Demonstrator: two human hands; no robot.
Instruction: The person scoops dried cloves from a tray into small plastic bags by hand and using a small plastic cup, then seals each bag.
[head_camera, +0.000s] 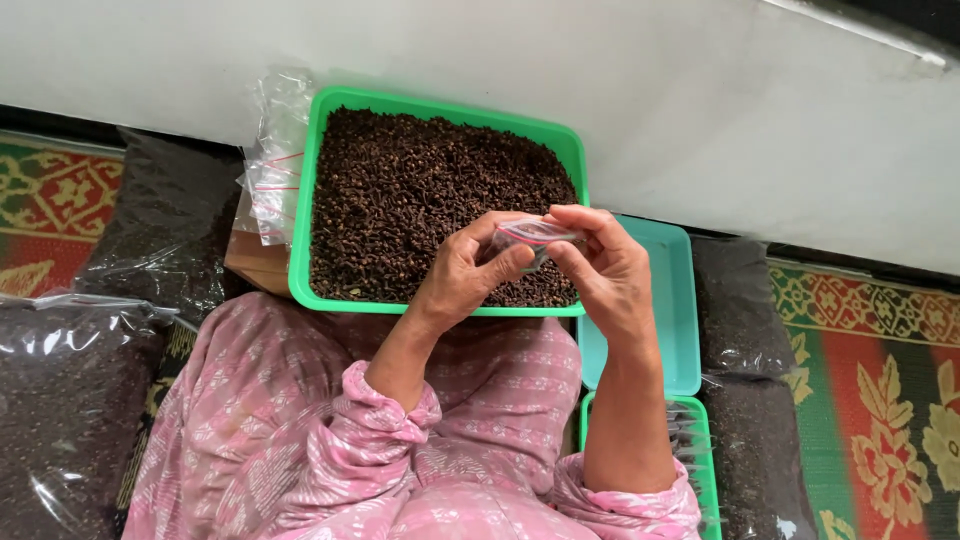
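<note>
Clear small bag (533, 236) pinched between both hands, left hand (462, 275), right hand (605, 270), above green tray (300, 250) of cloves (400, 190)

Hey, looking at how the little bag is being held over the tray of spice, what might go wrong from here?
1. The small clear bag is pinched by fingertips of both the left hand and right hand; it may slip into the green tray.
2. The tray is heaped with dark spice, so pieces may spill over its rim.
3. The loose spare bags beside the tray may slide off.
</note>
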